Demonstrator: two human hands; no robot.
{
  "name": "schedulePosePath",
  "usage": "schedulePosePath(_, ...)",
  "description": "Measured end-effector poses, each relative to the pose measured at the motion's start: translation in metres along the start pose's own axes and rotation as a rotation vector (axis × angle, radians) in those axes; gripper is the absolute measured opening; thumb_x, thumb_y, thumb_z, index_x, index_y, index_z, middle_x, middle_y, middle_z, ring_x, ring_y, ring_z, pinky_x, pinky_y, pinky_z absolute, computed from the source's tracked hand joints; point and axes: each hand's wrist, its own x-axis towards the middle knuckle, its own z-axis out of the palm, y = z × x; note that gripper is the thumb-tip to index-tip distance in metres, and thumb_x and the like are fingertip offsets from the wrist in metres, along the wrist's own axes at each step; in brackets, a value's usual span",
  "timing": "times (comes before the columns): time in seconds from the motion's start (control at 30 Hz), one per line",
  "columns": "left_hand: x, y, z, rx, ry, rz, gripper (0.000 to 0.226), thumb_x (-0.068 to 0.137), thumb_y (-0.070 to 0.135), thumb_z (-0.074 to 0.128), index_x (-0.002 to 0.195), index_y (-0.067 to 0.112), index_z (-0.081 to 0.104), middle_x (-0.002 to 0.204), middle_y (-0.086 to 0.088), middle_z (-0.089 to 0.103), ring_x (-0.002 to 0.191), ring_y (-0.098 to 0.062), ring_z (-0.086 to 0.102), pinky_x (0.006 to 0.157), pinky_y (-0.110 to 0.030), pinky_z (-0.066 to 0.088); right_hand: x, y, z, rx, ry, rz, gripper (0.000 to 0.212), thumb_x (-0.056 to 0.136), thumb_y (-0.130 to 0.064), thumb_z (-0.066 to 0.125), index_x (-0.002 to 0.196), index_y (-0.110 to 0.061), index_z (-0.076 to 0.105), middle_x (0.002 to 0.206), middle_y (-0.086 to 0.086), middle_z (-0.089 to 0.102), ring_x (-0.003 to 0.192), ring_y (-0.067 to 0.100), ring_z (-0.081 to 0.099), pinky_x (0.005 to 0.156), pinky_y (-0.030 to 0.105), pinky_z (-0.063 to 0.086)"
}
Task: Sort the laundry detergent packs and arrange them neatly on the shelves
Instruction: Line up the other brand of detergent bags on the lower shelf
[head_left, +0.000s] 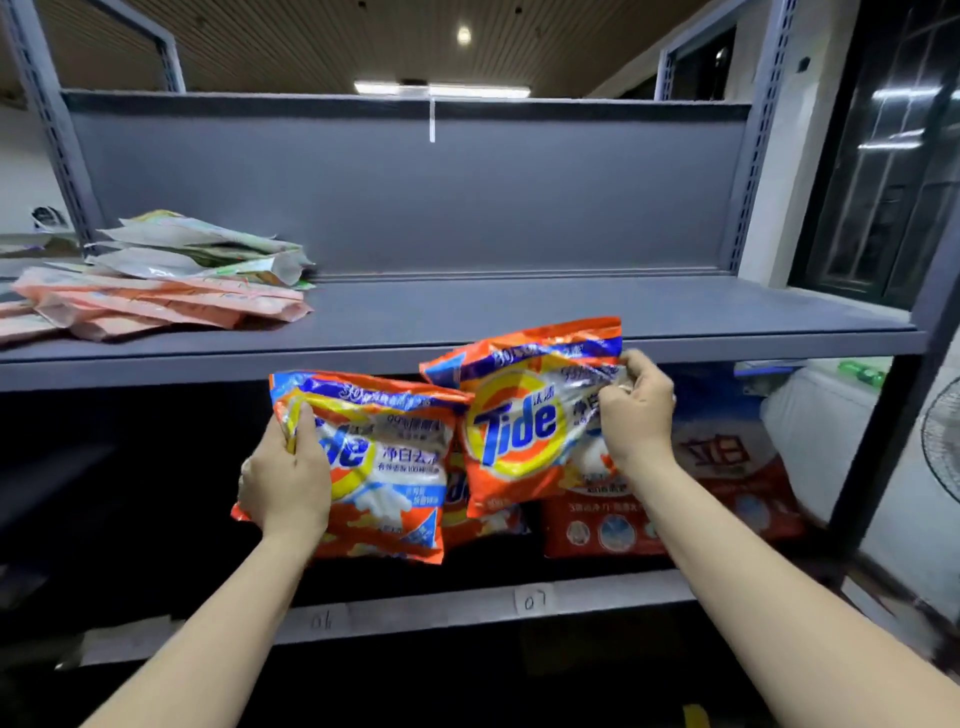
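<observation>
The left hand (285, 480) grips one orange Tide pack (387, 467) by its left edge and the right hand (636, 410) pinches a second Tide pack (524, 421) at its upper right, both raised before the grey shelf (571, 312)

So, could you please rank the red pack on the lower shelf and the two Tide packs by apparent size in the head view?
1. red pack, though partly hidden.
2. left-hand Tide pack and right-hand Tide pack look alike; unranked.
</observation>
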Motion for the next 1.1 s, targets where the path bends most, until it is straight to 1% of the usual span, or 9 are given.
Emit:
schedulePosePath(0.2,-0.022,-0.06,0.013,0.043,-0.157,-0.288,0.043,0.091,0.044,0.042,0.061,0.013,0.042,0.062,-0.006,0.05,0.081,-0.032,0.045,0.077,-0.036,0.029,-0.026,0.053,0.023,-0.063,-0.093,0.252,0.036,0.067,0.013,0.037,0.065,-0.018,0.055,0.049,-0.01,0.053,0.046,0.008,0.042,0.045,0.023,0.031)
schedulePosePath(0.33,-0.022,-0.101,0.024,-0.13,-0.164,-0.554,0.034,0.086,0.033,0.049,0.061,0.01,0.048,0.059,-0.006,0.053,0.062,-0.025,0.051,0.069,-0.04,0.044,-0.034,0.091,0.041,-0.01,-0.017,0.487,0.025,0.071,0.013,0.038,0.066,-0.007,0.051,0.061,0.011,0.053,0.056,0.021,0.045,0.051,0.029,0.035)
schedulePosePath(0.47,-0.009,-0.122,0.036,-0.354,-0.125,-0.806,0.016,0.093,0.009,0.045,0.099,0.004,0.06,0.091,-0.015,0.063,0.065,-0.022,0.061,0.059,-0.031,0.05,-0.037,0.117,0.059,0.003,-0.009,0.659,0.017,0.083,0.008,0.042,0.08,-0.007,0.05,0.071,0.007,0.053,0.059,0.016,0.046,0.052,0.024,0.039)
schedulePosePath(0.63,0.012,-0.152,0.063,-0.434,-0.038,-1.017,0.036,0.099,0.016,0.034,0.128,0.001,0.048,0.119,-0.022,0.059,0.102,-0.037,0.061,0.088,-0.049,0.05,-0.025,0.138,0.096,-0.017,-0.118,0.72,0.039,0.09,0.014,0.033,0.079,-0.018,0.052,0.08,0.007,0.061,0.074,0.027,0.063,0.059,0.025,0.056)
schedulePosePath(0.7,0.014,-0.165,0.075,-0.436,-0.048,-1.003,0.034,0.098,0.019,0.045,0.127,0.003,0.051,0.117,-0.021,0.061,0.103,-0.036,0.062,0.085,-0.049,0.051,-0.028,0.147,0.114,0.018,-0.108,0.717,0.041,0.087,0.016,0.035,0.083,-0.015,0.061,0.087,0.012,0.066,0.08,0.029,0.065,0.058,0.03,0.058)
schedulePosePath(0.77,0.008,-0.179,0.085,-0.373,-0.056,-0.915,0.031,0.095,0.023,0.053,0.12,0.007,0.059,0.109,-0.015,0.064,0.096,-0.033,0.064,0.073,-0.04,0.052,-0.037,0.161,0.127,-0.019,-0.112,0.659,0.032,0.088,0.012,0.042,0.099,-0.008,0.063,0.099,0.015,0.067,0.094,0.032,0.064,0.077,0.04,0.057)
schedulePosePath(0.83,-0.002,-0.195,0.092,-0.321,-0.058,-0.866,0.03,0.096,0.027,0.053,0.12,0.012,0.06,0.11,-0.014,0.063,0.097,-0.032,0.062,0.078,-0.041,0.051,-0.049,0.175,0.133,-0.165,-0.186,0.546,0.027,0.091,0.001,0.05,0.114,-0.01,0.057,0.109,0.011,0.064,0.107,0.03,0.059,0.092,0.04,0.048)
schedulePosePath(0.97,-0.019,-0.216,0.098,-0.131,-0.154,-0.753,0.043,0.097,0.042,0.047,0.124,0.01,0.056,0.12,-0.022,0.061,0.106,-0.039,0.06,0.089,-0.049,0.049,-0.064,0.195,0.133,-0.38,-0.324,0.487,0.047,0.091,-0.011,0.057,0.135,-0.012,0.039,0.131,0.007,0.051,0.122,0.026,0.049,0.104,0.042,0.04)
schedulePosePath(1.1,-0.02,-0.211,0.097,0.092,-0.145,-0.618,0.061,0.093,0.041,0.053,0.134,-0.003,0.039,0.134,-0.03,0.044,0.12,-0.046,0.045,0.096,-0.056,0.04,-0.077,0.192,0.136,-0.404,-0.271,0.453,0.08,0.084,-0.012,0.069,0.147,-0.016,0.019,0.146,0.006,0.033,0.134,0.023,0.036,0.107,0.026,0.032)
